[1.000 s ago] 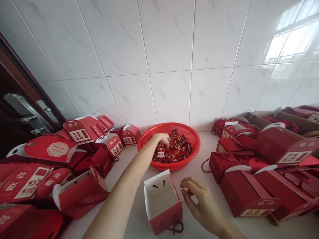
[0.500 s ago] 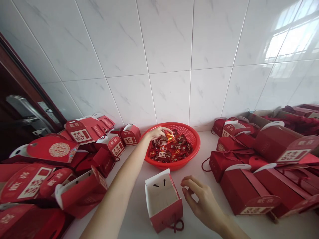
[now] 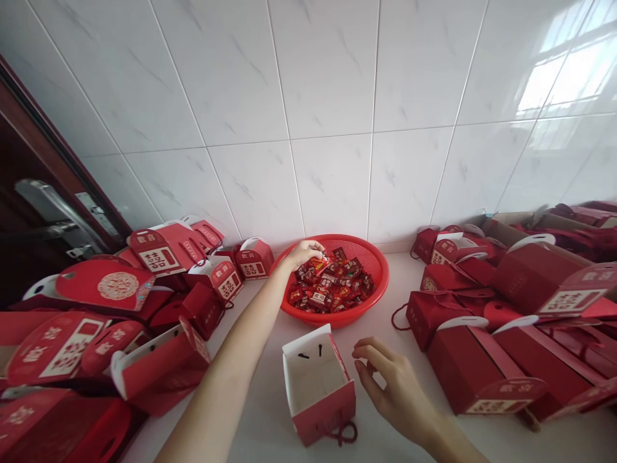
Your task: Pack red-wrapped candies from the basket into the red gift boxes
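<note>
My left hand (image 3: 304, 253) reaches over the left side of a red plastic basket (image 3: 380, 283), fingers pinched on a shiny red wrapped candy (image 3: 320, 263). Beneath it lie many small wrapped candies (image 3: 332, 289) in dark red and bright red. An open red gift box (image 3: 325, 415) with a white inside stands in front of the basket, lid flap up at the back. Two short dark cord ends show on its inner wall, and a dark red cord loop hangs at its front. Just right of the box, my right hand (image 3: 398, 389) hovers with fingers loosely bent and apart, holding nothing.
Red gift boxes (image 3: 164, 373) crowd the left side, some closed. More red boxes (image 3: 482, 366) are stacked on the right, with a cardboard carton (image 3: 513, 225) behind them. A tiled wall (image 3: 332, 186) rises behind the basket; a door handle (image 3: 53, 218) is at far left.
My left hand has shifted slightly within the basket; the orange-gold wrapper seen at its fingertips no longer shows there. My right hand stays beside the box. The view has tilted slightly.
</note>
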